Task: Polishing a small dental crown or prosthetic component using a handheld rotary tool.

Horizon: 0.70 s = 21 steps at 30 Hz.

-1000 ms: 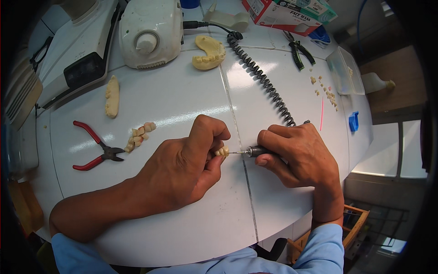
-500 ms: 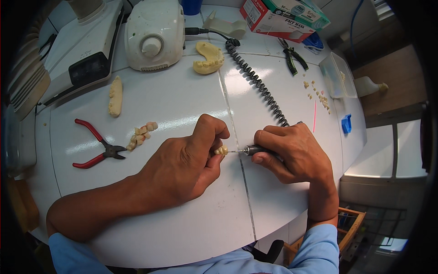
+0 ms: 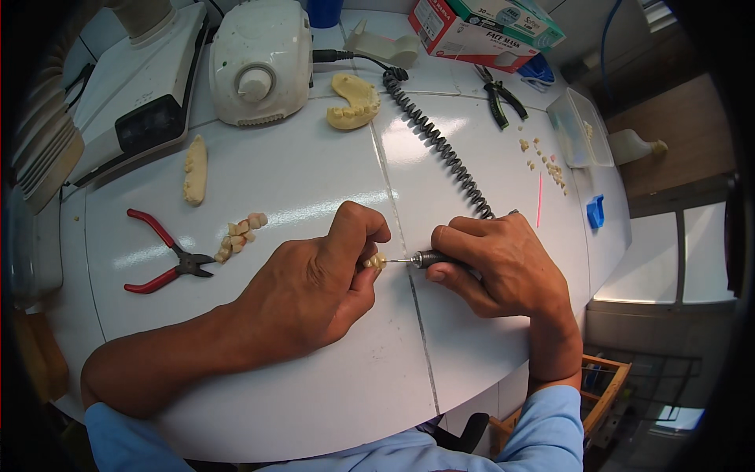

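Observation:
Between the fingertips of my left hand (image 3: pixel 314 287) is a small cream dental crown piece (image 3: pixel 377 260), partly hidden by the fingers. My right hand (image 3: pixel 503 267) is closed around a dark rotary handpiece (image 3: pixel 431 258). Its thin metal bur (image 3: pixel 399 260) points left and meets the piece, or nearly so. From the handpiece a black coiled cord (image 3: pixel 440 140) runs up toward a white control unit (image 3: pixel 259 63). Left of my left hand lie a heap of tooth-coloured pieces (image 3: pixel 237 236) and red-handled cutting pliers (image 3: pixel 181 259).
Yellow plaster dental model (image 3: pixel 354 102) and a long cream cast (image 3: pixel 194 171) lie farther back. A white machine with a hose (image 3: pixel 149 110) stands at far left. At right are black pliers (image 3: pixel 501 98), scattered tooth pieces (image 3: pixel 554 169), a clear tub (image 3: pixel 578 130) and a blue item (image 3: pixel 595 211).
Both hands, the piece and the handpiece appear slightly farther left, but the table things shift in the view too. Both grips stay the same.

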{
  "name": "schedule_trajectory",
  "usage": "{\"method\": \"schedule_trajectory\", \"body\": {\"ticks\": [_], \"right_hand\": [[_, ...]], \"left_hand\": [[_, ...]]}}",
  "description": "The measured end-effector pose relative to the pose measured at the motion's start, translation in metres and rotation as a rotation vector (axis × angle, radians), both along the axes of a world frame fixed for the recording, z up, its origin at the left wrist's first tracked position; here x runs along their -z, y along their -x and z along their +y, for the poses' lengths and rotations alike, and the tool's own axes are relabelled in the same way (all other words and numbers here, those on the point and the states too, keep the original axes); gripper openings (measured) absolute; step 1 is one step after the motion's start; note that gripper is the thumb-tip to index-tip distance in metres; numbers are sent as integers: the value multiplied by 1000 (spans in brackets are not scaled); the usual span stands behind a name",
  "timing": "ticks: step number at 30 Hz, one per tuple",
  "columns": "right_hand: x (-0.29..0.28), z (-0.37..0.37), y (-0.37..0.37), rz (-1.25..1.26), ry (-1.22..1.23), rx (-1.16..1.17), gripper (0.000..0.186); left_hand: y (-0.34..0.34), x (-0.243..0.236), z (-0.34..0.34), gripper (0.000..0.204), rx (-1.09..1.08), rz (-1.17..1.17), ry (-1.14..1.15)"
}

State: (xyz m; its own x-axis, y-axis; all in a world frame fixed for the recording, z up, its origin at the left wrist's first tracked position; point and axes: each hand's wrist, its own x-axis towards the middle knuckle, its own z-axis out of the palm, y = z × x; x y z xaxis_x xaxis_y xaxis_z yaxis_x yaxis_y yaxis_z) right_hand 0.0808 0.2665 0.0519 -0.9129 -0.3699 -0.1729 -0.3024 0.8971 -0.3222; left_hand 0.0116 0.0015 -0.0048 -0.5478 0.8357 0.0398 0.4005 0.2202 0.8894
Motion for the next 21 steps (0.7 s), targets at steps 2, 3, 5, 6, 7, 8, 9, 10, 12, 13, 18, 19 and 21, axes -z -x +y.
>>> {"method": "schedule_trajectory", "body": {"ticks": [2,3,5,6,7,8,9,10,12,13,18,19,21], "right_hand": [[0,0,1,-5,-2,2,30],[0,0,1,-11,8,-1,32],[0,-1,0,-17,16,-4,34],[1,-1,0,-5,7,0,34],[1,-1,-1,7,-3,4,34],[2,-1,-1,7,-2,4,34],[2,-1,0,4,4,0,35],[2,0,0,1,10,-4,35],[1,-1,-1,1,6,-2,35],[1,-1,-1,1,2,0,35],[-1,-2,-1,-7,1,-2,35],[-2,-2,-1,-12,-4,-4,35],[0,-3,-1,0,-12,10,31]], "left_hand": [[0,0,0,41,1,-8,0],[1,1,0,41,4,-6,3],[1,1,0,40,7,-3,5],[1,1,0,41,9,-11,7],[1,0,0,41,11,-19,10],[1,1,0,41,11,-19,11],[1,1,0,41,10,-15,9],[1,2,0,41,9,-11,7],[0,1,0,41,10,-2,5],[0,1,-1,41,10,7,3],[0,3,1,43,-4,32,-40],[0,2,0,43,12,14,6],[0,1,0,43,12,16,9]]}}
